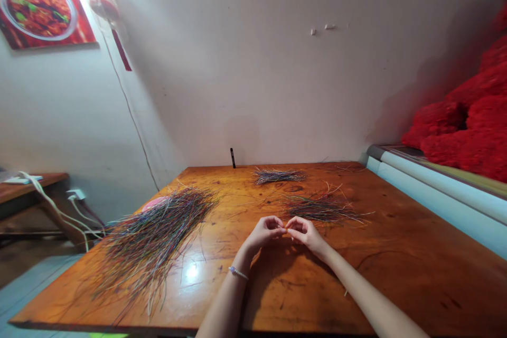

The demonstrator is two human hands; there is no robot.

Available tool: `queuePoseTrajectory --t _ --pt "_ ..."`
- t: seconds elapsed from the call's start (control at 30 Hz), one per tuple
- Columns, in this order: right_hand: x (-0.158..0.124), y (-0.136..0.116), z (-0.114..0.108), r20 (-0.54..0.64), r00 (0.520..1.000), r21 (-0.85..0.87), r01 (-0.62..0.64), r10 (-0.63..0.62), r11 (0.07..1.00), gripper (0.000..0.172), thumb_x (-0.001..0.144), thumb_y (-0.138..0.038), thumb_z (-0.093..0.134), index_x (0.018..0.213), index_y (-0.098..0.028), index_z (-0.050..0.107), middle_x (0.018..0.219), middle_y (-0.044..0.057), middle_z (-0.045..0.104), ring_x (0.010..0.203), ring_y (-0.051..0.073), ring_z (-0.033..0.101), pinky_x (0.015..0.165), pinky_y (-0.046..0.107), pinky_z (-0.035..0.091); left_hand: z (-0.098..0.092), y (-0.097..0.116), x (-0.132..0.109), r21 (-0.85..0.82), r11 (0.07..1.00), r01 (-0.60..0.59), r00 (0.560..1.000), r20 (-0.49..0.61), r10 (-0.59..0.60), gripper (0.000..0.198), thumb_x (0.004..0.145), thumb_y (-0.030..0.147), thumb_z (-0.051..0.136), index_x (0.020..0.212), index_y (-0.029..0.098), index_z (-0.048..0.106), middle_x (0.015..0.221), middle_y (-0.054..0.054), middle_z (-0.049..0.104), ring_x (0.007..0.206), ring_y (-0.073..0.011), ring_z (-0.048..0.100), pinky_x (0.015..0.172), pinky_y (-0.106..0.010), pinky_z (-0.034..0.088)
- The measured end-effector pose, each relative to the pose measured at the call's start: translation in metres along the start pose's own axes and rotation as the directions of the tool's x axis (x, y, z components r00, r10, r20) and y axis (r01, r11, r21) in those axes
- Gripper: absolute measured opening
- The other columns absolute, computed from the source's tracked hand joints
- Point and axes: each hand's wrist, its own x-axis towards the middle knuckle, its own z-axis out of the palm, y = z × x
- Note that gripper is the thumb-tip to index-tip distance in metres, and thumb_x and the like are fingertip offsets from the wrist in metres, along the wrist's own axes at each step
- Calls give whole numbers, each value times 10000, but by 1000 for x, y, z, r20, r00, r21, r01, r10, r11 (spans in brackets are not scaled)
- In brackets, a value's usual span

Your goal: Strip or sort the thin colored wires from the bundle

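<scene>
My left hand (266, 232) and my right hand (307, 235) meet fingertip to fingertip above the wooden table (309, 296). Thumb and fingers of each are closed in a pinch; what lies between them is too small to make out. Just beyond my right hand is a loose bundle of thin coloured wires (317, 208). Farther back lies a smaller bundle of wires (279, 176). A large heap of multicoloured wires (158, 237) spreads over the table's left side, partly covering something pink (156, 203). A beaded bracelet (238, 273) circles my left wrist.
A black marker (233, 158) stands upright at the table's back edge, against the wall. Pale rolls (435, 174) run along the right side, with a red fluffy pile (471, 121) above them. White cables (59, 211) hang by another table (35, 185) at left.
</scene>
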Motion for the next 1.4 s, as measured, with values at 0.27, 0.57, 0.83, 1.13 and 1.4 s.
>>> queuePoseTrajectory --t 0.27,0.57,0.83,1.13,1.4 --pt "1 0 2 -41 999 -66 13 -15 998 329 654 -470 644 667 -166 520 550 -43 511 444 76 448 439 208 334 1 -1 -1 -8 1000 18 1000 15 -18 289 594 310 756 731 112 597 651 4 586 566 -70 492 540 -181 357" --pt "1 4 2 -72 997 -106 18 -26 994 332 675 -481 628 674 -166 525 538 -38 514 459 86 466 446 211 353 2 4 -4 63 996 64 998 2 -64 334 588 386 740 751 108 651 676 -21 623 595 -100 518 568 -200 369" --pt "1 6 2 -89 996 -137 17 -29 990 340 674 -508 618 662 -183 518 527 -35 515 460 101 475 445 223 363 3 8 -6 230 970 76 997 -15 -74 373 647 459 665 733 97 688 563 0 575 503 -80 430 490 -194 310" --pt "2 8 1 -80 996 -142 23 -34 990 325 686 -484 615 666 -176 512 535 -40 509 450 89 462 442 216 351 4 4 -5 245 967 68 998 -18 -66 397 647 478 653 733 92 686 583 -9 589 518 -87 449 487 -191 310" --pt "2 9 0 -84 995 -150 32 -45 988 325 696 -490 606 668 -181 510 529 -40 511 456 95 470 443 217 357 4 5 -5 259 962 82 997 -14 -81 423 656 506 634 736 93 676 555 3 568 499 -84 443 483 -192 308"
